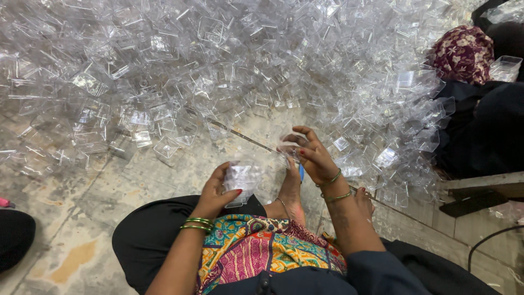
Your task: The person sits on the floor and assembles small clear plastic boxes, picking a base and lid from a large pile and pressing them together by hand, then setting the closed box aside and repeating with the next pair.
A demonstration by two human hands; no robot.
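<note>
Presently, the left hand [218, 191] is curled around a stack of cups [243, 180], clear plastic and nested together, thumb on the near side and fingers wrapped behind; the stack sits low over the lap, just above a bare foot [290, 188]. Green bangles [197, 223] circle that wrist.

The right hand [314, 158] is raised a little higher and to the right, fingers bent, pinching a single clear cup [289, 146] between fingertips and thumb. That cup is held apart from the stack, near the edge of the heap. Two green bangles sit on this wrist as well.

Across the upper part of the view lies a large heap of cups [218, 65], identical clear square cups, tumbled at every angle on a worn concrete floor [82, 218]. The heap reaches down the right side to just beside the right hand.

The person sits on the floor, a bright patterned garment [256, 251] over the lap and black cloth around it.

At the right edge sits a second person in dark clothing with a maroon floral headscarf [464, 52], a clear cup [505, 68] beside them; their hands are not visible.
</note>
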